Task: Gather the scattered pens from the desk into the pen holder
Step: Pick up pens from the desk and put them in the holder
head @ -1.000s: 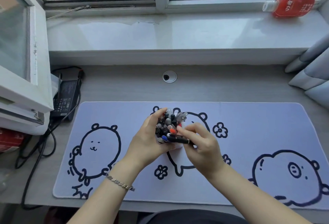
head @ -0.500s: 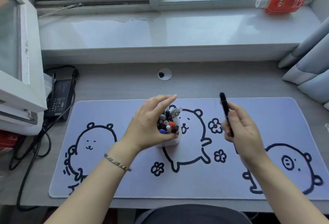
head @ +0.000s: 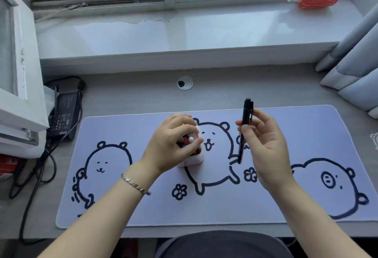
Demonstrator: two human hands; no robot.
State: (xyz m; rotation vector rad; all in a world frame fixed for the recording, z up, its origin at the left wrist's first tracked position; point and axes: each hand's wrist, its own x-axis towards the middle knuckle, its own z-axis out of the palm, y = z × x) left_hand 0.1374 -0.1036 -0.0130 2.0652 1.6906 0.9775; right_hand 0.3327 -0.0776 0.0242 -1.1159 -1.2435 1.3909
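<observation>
Pen (head: 244, 126) looks light, stiff and slick; your right hand (head: 263, 145) pinches it mid-barrel, right of the pen holder (head: 194, 160) your left hand (head: 171, 145) cups.

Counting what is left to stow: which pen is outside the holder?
The black pen, pinched upright in the right hand. The other pens stand packed in the white holder under the left hand.

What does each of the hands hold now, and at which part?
The right hand pinches a slim black pen at its upper middle. The left hand grips the pen tops in the white holder.
</observation>
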